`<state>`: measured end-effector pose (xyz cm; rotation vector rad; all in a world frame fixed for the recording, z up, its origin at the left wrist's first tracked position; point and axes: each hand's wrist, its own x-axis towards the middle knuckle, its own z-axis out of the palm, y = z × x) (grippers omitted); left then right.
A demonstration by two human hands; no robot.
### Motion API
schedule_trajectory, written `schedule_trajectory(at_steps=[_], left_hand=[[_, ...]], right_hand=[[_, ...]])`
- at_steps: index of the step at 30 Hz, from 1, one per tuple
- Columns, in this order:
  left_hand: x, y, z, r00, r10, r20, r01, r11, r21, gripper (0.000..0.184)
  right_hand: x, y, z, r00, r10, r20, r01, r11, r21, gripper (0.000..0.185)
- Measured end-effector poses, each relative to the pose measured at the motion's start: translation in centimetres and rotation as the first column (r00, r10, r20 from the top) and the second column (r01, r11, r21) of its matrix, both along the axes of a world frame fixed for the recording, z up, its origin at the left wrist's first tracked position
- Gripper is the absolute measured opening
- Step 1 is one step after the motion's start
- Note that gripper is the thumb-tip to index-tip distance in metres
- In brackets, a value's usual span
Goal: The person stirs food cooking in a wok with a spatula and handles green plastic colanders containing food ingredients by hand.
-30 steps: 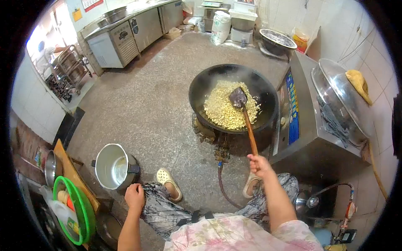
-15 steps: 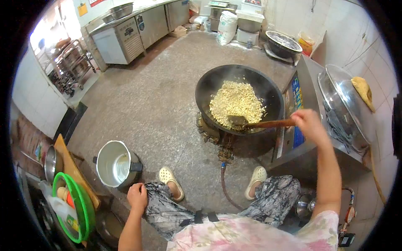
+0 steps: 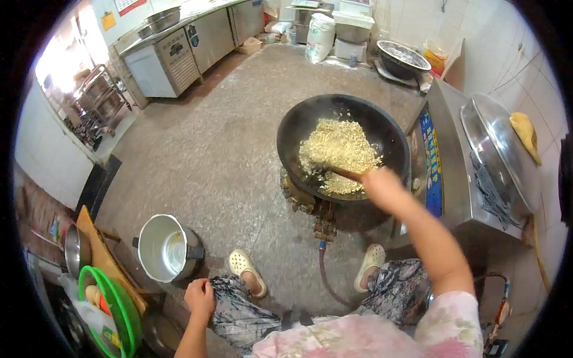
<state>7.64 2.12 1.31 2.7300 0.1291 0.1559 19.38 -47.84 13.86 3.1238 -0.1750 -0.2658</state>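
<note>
Right hand (image 3: 382,188) shifted leftward over wok (image 3: 387,132), grip round spatula handle (image 3: 346,173); left hand (image 3: 199,296) loosely fisted.

The wok (image 3: 391,143) at two o'clock is black, its food (image 3: 337,146) pale yellow, the shirt (image 3: 358,341) at five patchy pink-and-white.

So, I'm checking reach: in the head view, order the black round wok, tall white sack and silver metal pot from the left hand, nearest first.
1. Silver metal pot, ahead-left.
2. Black round wok, ahead-right.
3. Tall white sack, far back.
</note>
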Motion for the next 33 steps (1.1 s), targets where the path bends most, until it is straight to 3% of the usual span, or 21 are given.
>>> schedule_trajectory(at_steps=[2,4,6,7,8,9,10,11,14,17,20,21,24,26,29,32,33], left_hand=[[0.3,-0.3,0.4,1.0,-0.002,-0.021,0.002,1.0,0.009,0.016],[0.3,-0.4,0.6,1.0,-0.01,-0.01,0.01,1.0,-0.001,0.016],[0.3,-0.1,0.2,1.0,0.003,-0.014,-0.003,1.0,0.012,0.016],[0.3,-0.3,0.4,1.0,0.011,-0.014,-0.011,1.0,0.015,0.016],[0.3,-0.4,0.5,1.0,0.02,-0.013,-0.019,1.0,0.016,0.016],[0.3,-0.3,0.4,1.0,0.023,-0.018,-0.022,1.0,0.008,0.017],[0.4,-0.3,0.3,1.0,0.022,-0.013,-0.022,1.0,0.006,0.017],[0.4,-0.3,0.3,1.0,0.02,-0.012,-0.02,1.0,0.006,0.018],[0.6,-0.3,0.1,1.0,0.027,-0.001,-0.027,1.0,-0.006,0.019],[0.4,-0.4,0.8,1.0,0.018,-0.021,-0.018,1.0,0.005,0.019],[0.4,-0.5,0.9,0.999,0.028,-0.04,-0.028,1.0,0.011,0.019],[0.3,-0.4,0.8,0.998,0.034,-0.049,-0.034,0.999,0.011,0.019],[0.1,-0.2,0.4,1.0,0.004,0.027,-0.004,1.0,0.001,0.015],[0.1,0.1,-0.1,0.999,-0.01,0.049,0.008,1.0,0.029,0.015],[-0.2,-0.1,-0.1,0.998,-0.018,0.063,0.017,1.0,0.022,0.018],[-0.3,-0.5,0.7,1.0,-0.002,0.028,0.002,1.0,0.013,0.019],[-0.4,-0.6,0.8,1.0,0.005,0.01,-0.005,1.0,0.013,0.019]], right_hand=[[-0.5,2.6,-5.2,0.997,-0.065,0.045,0.064,0.998,0.024,0.019],[-0.7,3.8,-10.8,0.986,-0.137,0.095,0.133,0.99,0.047,0.031],[-1.2,4.4,-15.5,0.962,-0.254,0.097,0.236,0.957,0.168,0.029],[-1.5,3.8,-19.1,0.938,-0.287,0.192,0.223,0.929,0.296,0.02],[-1.5,3.8,-19.7,0.86,-0.509,-0.03,0.36,0.563,0.744,0.019],[-1.4,3.5,-20.3,0.76,-0.557,-0.335,0.403,-0.001,0.915,0.018],[-1.2,3.2,-21.0,0.671,-0.414,-0.615,0.342,-0.563,0.752,0.017],[-0.9,3.5,-21.0,0.565,-0.316,-0.762,0.28,-0.795,0.538,0.015],[-1.2,3.5,-20.8,0.688,-0.236,-0.687,0.312,-0.758,0.573,0.012],[-0.6,4.1,-20.5,0.668,-0.411,-0.621,0.455,-0.435,0.777,0.011],[-2.0,5.0,-19.0,0.701,-0.52,-0.489,0.505,-0.122,0.854,0.014],[-2.6,5.0,-17.9,0.708,-0.568,-0.419,0.567,0.104,0.817,0.023],[-6.8,3.7,-18.6,0.863,-0.505,0.026,0.406,0.721,0.562,0.041],[-10.9,3.6,-17.1,0.896,-0.44,0.067,0.349,0.789,0.506,0.054],[-16.3,2.5,-20.3,0.849,-0.316,0.424,0.1,0.883,0.459,0.061],[-18.8,3.2,-20.3,0.847,-0.485,0.217,0.193,0.66,0.726,0.063],[-18.9,3.4,-18.9,0.806,-0.591,0.029,0.299,0.449,0.842,0.064]])
